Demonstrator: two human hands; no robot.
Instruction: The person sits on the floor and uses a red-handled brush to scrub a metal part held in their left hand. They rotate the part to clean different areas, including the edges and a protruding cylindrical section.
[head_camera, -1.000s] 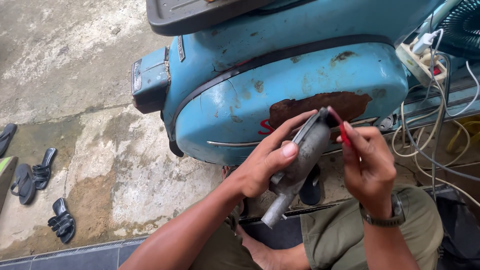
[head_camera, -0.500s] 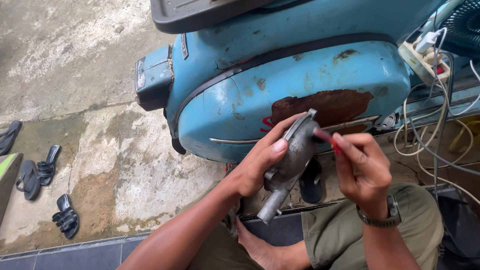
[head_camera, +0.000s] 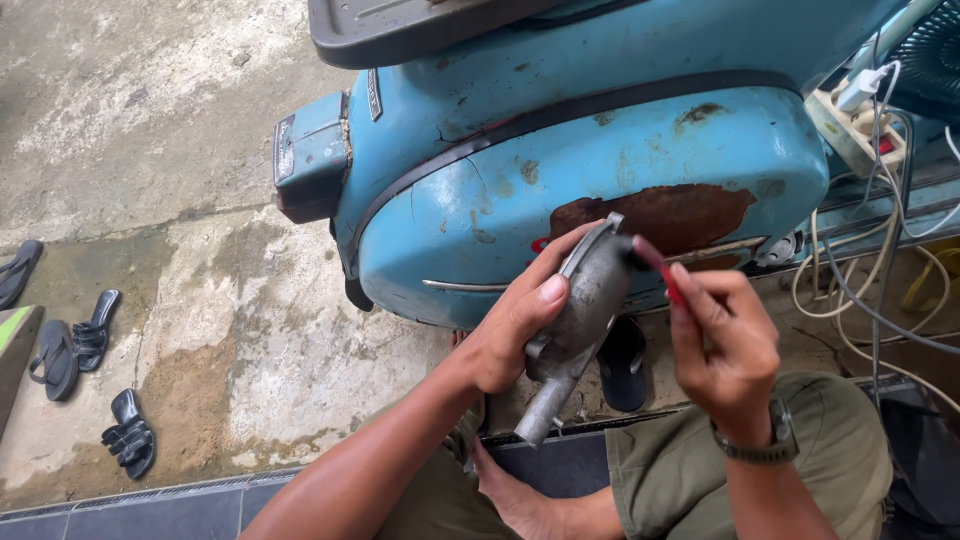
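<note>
A blue scooter (head_camera: 600, 170), rusted in a patch on its side panel, stood on the concrete floor (head_camera: 150, 120). Just in front of that panel the left hand (head_camera: 515, 325) had its grip closed around a grey metal part (head_camera: 580, 310), tilted with its tube end pointing down. Beside the part's upper end, the right hand (head_camera: 725, 340) pinched a small red tool (head_camera: 668, 285). Black sandals (head_camera: 75, 345) lay well left of the scooter.

You hold a dull grey metal casting (head_camera: 580, 310) tilted before the blue scooter (head_camera: 600, 170), tube end down; a thin red tool (head_camera: 668, 284) touches its wide upper end.
</note>
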